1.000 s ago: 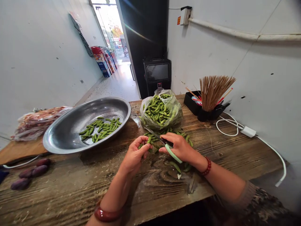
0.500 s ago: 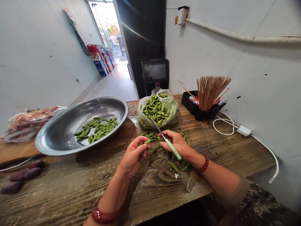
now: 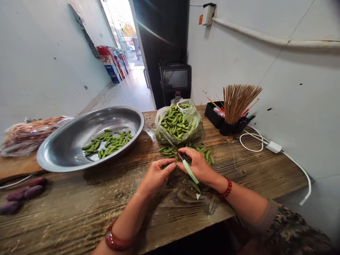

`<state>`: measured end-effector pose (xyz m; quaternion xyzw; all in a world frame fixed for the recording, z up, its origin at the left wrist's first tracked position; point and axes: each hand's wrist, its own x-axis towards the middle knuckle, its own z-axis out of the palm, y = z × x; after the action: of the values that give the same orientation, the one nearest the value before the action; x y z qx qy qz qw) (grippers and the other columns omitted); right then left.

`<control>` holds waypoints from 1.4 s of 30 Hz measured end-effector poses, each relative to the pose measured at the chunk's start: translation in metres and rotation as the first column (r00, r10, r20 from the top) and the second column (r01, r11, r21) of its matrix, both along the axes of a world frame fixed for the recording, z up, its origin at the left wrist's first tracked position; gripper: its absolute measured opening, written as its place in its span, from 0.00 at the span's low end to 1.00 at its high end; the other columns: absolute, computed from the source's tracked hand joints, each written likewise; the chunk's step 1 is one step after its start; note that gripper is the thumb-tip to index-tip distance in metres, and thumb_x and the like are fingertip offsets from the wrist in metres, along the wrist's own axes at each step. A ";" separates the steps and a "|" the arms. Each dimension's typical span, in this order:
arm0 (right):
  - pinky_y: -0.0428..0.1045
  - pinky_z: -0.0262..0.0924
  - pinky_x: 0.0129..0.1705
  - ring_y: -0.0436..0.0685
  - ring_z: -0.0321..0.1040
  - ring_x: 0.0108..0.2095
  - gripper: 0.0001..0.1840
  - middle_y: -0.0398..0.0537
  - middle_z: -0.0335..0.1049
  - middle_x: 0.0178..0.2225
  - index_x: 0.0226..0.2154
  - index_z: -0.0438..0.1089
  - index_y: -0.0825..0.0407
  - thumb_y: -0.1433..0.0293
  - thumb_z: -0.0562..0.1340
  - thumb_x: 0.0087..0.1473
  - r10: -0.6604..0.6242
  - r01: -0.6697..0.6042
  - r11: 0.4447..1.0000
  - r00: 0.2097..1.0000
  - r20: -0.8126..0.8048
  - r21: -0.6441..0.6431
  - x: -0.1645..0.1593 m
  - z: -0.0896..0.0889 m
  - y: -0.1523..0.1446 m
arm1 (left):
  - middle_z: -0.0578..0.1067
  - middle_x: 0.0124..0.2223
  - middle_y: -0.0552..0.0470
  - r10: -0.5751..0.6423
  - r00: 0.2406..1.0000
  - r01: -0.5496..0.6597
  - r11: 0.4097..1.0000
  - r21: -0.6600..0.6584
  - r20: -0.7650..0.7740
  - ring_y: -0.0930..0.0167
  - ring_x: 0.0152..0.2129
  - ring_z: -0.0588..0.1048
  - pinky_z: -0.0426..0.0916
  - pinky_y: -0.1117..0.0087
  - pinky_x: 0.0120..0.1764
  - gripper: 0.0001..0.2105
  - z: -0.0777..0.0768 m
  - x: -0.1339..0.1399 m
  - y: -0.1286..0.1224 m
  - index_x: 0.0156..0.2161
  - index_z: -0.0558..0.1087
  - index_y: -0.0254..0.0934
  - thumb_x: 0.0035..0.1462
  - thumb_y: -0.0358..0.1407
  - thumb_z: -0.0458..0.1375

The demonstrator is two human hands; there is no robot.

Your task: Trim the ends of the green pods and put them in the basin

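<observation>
My left hand (image 3: 157, 175), pinched around a mostly hidden pod (image 3: 164, 166), has moved closer to the green-handled scissors (image 3: 190, 171) my right hand (image 3: 200, 165) grips. Bumpy pods (image 3: 168, 151) lie at twelve o'clock, the shiny bowl (image 3: 62, 145) at ten.

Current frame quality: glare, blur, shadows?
Head view: doorway blown out, thin flare streak across the dark panel; head view: highlights on the metal basin, dark shadow on the table below it; head view: left hand and right hand fairly sharp, purple tubers near the left edge soft.
</observation>
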<state>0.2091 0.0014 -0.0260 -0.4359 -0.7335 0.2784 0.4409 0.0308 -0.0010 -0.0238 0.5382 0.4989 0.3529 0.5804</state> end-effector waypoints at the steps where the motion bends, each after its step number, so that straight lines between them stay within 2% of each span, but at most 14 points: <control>1: 0.50 0.63 0.42 0.55 0.70 0.38 0.15 0.49 0.73 0.38 0.41 0.69 0.54 0.70 0.64 0.48 -0.002 0.002 1.000 1.000 0.015 0.020 0.001 -0.001 0.001 | 0.62 0.15 0.59 -0.001 1.000 0.001 1.000 0.016 -0.013 0.79 0.13 0.55 0.48 0.75 0.18 0.19 0.001 0.001 0.000 0.38 0.79 0.31 0.46 0.46 0.64; 5: 0.49 0.63 0.41 0.54 0.70 0.37 0.15 0.49 0.73 0.37 0.41 0.69 0.54 0.71 0.64 0.48 0.041 -0.042 0.998 0.999 0.027 0.037 0.000 -0.002 0.001 | 0.70 0.19 0.55 0.025 1.000 -0.024 0.998 0.066 -0.015 0.78 0.14 0.58 0.52 0.75 0.19 0.12 0.005 0.002 -0.001 0.31 0.79 0.34 0.45 0.42 0.65; 10: 0.48 0.64 0.41 0.53 0.70 0.36 0.15 0.47 0.74 0.37 0.41 0.70 0.53 0.74 0.62 0.47 0.086 -0.086 0.996 0.996 0.015 0.015 -0.002 0.000 -0.002 | 0.76 0.25 0.50 0.067 0.995 -0.074 0.994 0.081 0.077 0.70 0.22 0.70 0.59 0.74 0.23 0.11 0.005 0.002 0.000 0.34 0.81 0.36 0.42 0.37 0.67; 14: 0.46 0.63 0.39 0.52 0.70 0.34 0.17 0.45 0.75 0.36 0.41 0.71 0.54 0.76 0.61 0.45 0.137 -0.140 0.987 0.990 -0.039 -0.078 0.001 0.006 0.000 | 0.79 0.30 0.48 0.084 0.996 -0.081 0.980 0.184 -0.005 0.65 0.31 0.73 0.65 0.71 0.30 0.10 0.003 0.000 0.002 0.34 0.82 0.36 0.45 0.38 0.66; 16: 0.45 0.63 0.36 0.50 0.70 0.31 0.17 0.44 0.75 0.35 0.42 0.72 0.55 0.77 0.61 0.46 0.185 -0.191 0.972 0.981 -0.056 -0.138 0.004 0.008 0.001 | 0.79 0.31 0.48 0.135 0.991 -0.126 0.964 0.234 -0.022 0.66 0.31 0.73 0.65 0.71 0.31 0.09 0.002 -0.002 0.003 0.32 0.82 0.36 0.45 0.38 0.66; 18: 0.44 0.62 0.35 0.49 0.69 0.30 0.16 0.44 0.75 0.35 0.42 0.72 0.55 0.76 0.62 0.47 0.226 -0.233 0.958 0.972 -0.057 -0.166 0.007 0.009 0.002 | 0.77 0.29 0.49 0.178 0.984 -0.172 0.963 0.206 -0.011 0.69 0.26 0.71 0.63 0.72 0.28 0.09 0.003 -0.004 0.003 0.31 0.81 0.35 0.45 0.39 0.66; 20: 0.45 0.63 0.36 0.50 0.69 0.31 0.14 0.45 0.74 0.36 0.42 0.72 0.55 0.73 0.63 0.50 0.233 -0.236 0.962 0.972 -0.035 -0.141 0.011 0.009 0.004 | 0.74 0.25 0.52 0.207 0.978 -0.207 0.969 0.132 0.011 0.74 0.19 0.66 0.58 0.74 0.23 0.12 0.004 -0.008 0.003 0.31 0.80 0.34 0.43 0.41 0.67; 22: 0.48 0.63 0.39 0.53 0.69 0.35 0.18 0.48 0.74 0.37 0.45 0.71 0.55 0.68 0.67 0.50 0.181 -0.179 0.983 0.983 0.028 -0.042 0.016 0.010 0.006 | 0.71 0.21 0.55 0.224 0.974 -0.227 0.971 0.073 0.037 0.78 0.15 0.60 0.52 0.75 0.20 0.13 0.007 -0.011 0.003 0.31 0.78 0.33 0.42 0.42 0.67; 26: 0.50 0.63 0.40 0.55 0.68 0.37 0.26 0.52 0.70 0.40 0.48 0.69 0.54 0.63 0.70 0.47 0.169 -0.189 0.980 0.955 0.243 0.061 0.026 0.014 0.008 | 0.65 0.17 0.59 0.200 0.979 -0.202 0.978 0.052 0.051 0.80 0.13 0.54 0.47 0.75 0.18 0.13 0.012 -0.016 0.003 0.28 0.77 0.33 0.42 0.42 0.67; 28: 0.51 0.63 0.41 0.57 0.68 0.39 0.28 0.53 0.69 0.43 0.49 0.68 0.54 0.63 0.70 0.46 0.182 -0.214 0.975 0.928 0.326 0.065 0.029 0.016 0.008 | 0.66 0.18 0.58 0.173 0.984 -0.175 0.982 0.073 0.036 0.79 0.14 0.55 0.48 0.75 0.19 0.11 0.013 -0.016 0.003 0.29 0.78 0.33 0.44 0.41 0.66; 31: 0.51 0.63 0.43 0.58 0.68 0.41 0.29 0.53 0.69 0.42 0.49 0.68 0.54 0.63 0.71 0.45 0.195 -0.240 0.968 0.899 0.391 0.068 0.029 0.017 0.007 | 0.72 0.23 0.54 0.157 0.987 -0.160 0.980 0.120 0.034 0.76 0.18 0.63 0.54 0.75 0.21 0.09 0.013 -0.015 0.003 0.29 0.79 0.35 0.44 0.39 0.66; 34: 0.51 0.63 0.43 0.58 0.68 0.40 0.28 0.52 0.69 0.41 0.49 0.69 0.53 0.63 0.71 0.45 0.200 -0.249 0.965 0.897 0.395 0.077 0.027 0.014 0.007 | 0.77 0.29 0.50 0.137 0.990 -0.142 0.975 0.168 0.044 0.70 0.26 0.70 0.62 0.73 0.29 0.08 0.014 -0.013 0.003 0.28 0.80 0.35 0.42 0.37 0.67; 37: 0.50 0.63 0.42 0.57 0.68 0.39 0.27 0.51 0.69 0.40 0.49 0.69 0.53 0.61 0.70 0.47 0.219 -0.263 0.962 0.899 0.380 0.070 0.026 0.012 0.007 | 0.79 0.32 0.47 0.104 0.994 -0.107 0.981 0.164 0.030 0.67 0.30 0.72 0.65 0.69 0.35 0.09 0.015 -0.012 0.003 0.30 0.81 0.35 0.43 0.37 0.66; 42: 0.49 0.63 0.41 0.56 0.69 0.39 0.27 0.51 0.70 0.40 0.48 0.70 0.54 0.61 0.70 0.47 0.223 -0.265 0.963 0.891 0.396 0.054 0.026 0.010 0.008 | 0.79 0.32 0.47 0.107 0.994 -0.106 0.984 0.144 0.001 0.67 0.30 0.73 0.65 0.70 0.33 0.08 0.015 -0.013 0.003 0.30 0.81 0.35 0.44 0.37 0.66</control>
<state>0.2351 0.0094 -0.0157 -0.3623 -0.8687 0.2005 0.2718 0.0180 0.0023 -0.0088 0.5525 0.5023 0.4167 0.5185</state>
